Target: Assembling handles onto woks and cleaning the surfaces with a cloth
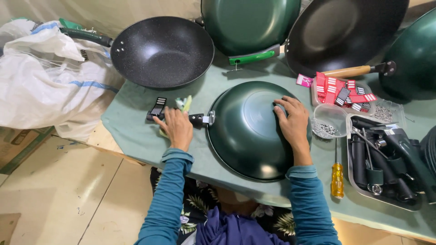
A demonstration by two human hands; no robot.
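Observation:
A dark green wok (247, 131) lies upside down on the green table cover (131, 113) in front of me. Its black handle (156, 111) sticks out to the left. My left hand (177, 127) is closed around that handle, near where it joins the pan. My right hand (293, 122) lies flat on the wok's upturned bottom, fingers spread, pressing on the right side. Both arms wear teal sleeves.
A black speckled wok (162, 51) sits behind, with more green and black pans (250, 25) at the back. At right are a box of red tags (343, 94), a clear cup of screws (328, 121), a yellow screwdriver (337, 174) and a tray of black handles (386, 159). A white sack (45, 77) is at left.

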